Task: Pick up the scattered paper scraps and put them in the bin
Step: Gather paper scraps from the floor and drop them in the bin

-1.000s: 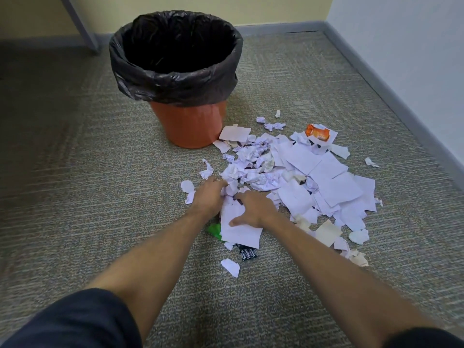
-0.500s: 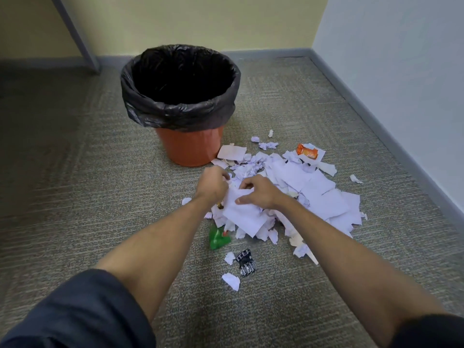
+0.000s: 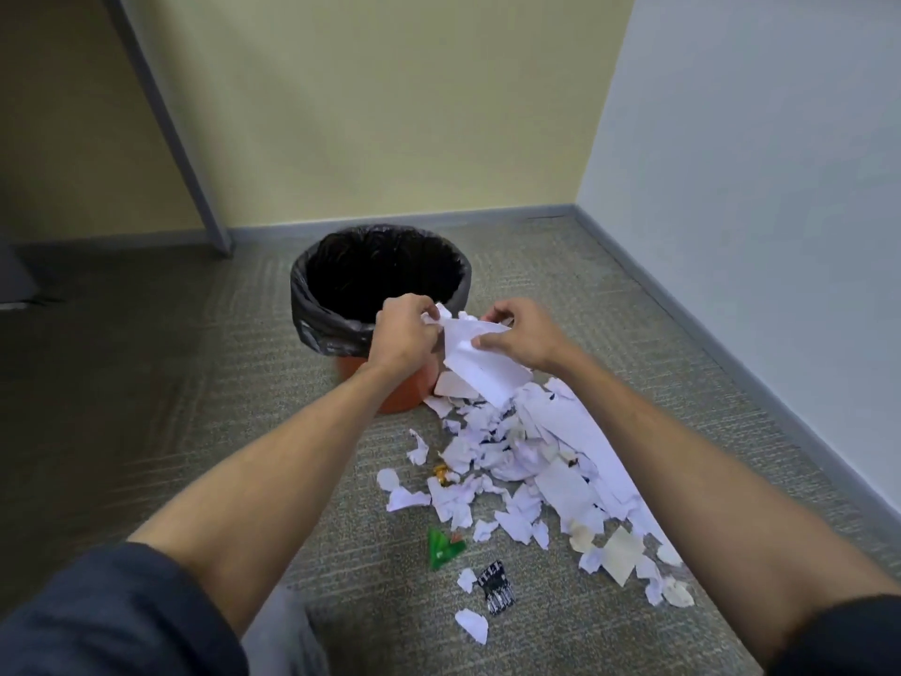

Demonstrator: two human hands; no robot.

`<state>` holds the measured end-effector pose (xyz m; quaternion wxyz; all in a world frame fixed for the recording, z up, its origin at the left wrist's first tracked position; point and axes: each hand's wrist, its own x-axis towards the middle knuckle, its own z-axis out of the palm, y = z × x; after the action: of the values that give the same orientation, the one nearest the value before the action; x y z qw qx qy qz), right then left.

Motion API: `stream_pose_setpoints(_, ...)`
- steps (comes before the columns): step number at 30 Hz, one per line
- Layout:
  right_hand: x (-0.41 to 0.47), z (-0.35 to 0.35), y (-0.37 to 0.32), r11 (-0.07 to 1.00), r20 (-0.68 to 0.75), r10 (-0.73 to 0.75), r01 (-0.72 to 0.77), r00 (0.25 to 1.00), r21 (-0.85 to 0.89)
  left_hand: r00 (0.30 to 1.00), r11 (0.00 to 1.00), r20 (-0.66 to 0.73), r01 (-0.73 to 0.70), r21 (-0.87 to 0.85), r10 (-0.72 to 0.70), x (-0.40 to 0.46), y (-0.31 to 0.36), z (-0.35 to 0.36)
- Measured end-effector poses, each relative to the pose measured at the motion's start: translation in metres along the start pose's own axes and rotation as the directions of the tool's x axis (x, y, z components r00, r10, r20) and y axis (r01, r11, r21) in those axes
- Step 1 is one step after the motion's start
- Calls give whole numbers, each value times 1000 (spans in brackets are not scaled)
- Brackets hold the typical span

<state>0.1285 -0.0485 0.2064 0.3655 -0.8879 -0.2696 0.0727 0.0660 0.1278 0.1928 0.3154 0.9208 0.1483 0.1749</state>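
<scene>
An orange bin (image 3: 404,395) lined with a black bag (image 3: 312,304) stands on the carpet, its mouth open and dark. My left hand (image 3: 402,334) and my right hand (image 3: 519,336) together hold a bunch of white paper scraps (image 3: 480,358) in the air, at the bin's near right rim. The largest held sheet hangs down toward the floor. A pile of torn white paper scraps (image 3: 531,461) lies on the carpet right of the bin, partly hidden by my right forearm.
A green scrap (image 3: 443,548), a black printed scrap (image 3: 497,587) and a small orange wrapper (image 3: 441,473) lie among the paper. Walls meet in a corner behind the bin, with a grey baseboard (image 3: 707,353) along the right. A slanted grey post (image 3: 170,124) stands at the back left.
Both hands gathered scraps from the pile's near edge and lifted them up to the bin's rim. The camera rose, showing more wall.
</scene>
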Motion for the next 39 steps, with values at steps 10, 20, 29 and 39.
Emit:
stream_pose_setpoints(10, 62, -1, -54, 999, -213, -49, 45, 976, -25, 987, 996, -138, 87, 15, -84, 60, -23, -39)
stream_pose_setpoints(20, 132, 40, -51, 999, -305, -8, -6, 952, -43, 985, 986, -43, 168, -4, -168, 103, -66, -21)
stream_pose_setpoints(29, 73, 65, 16, 990, -446, 115, -140, 887, -23, 946, 967, -249, -160, 197, 207, 48, -71, 5)
stream_pose_setpoints(39, -13, 117, 145, 868, 40, 437, -409, 899, -283, 952, 948, 185, -274, 161, 244, -54, -80, 118)
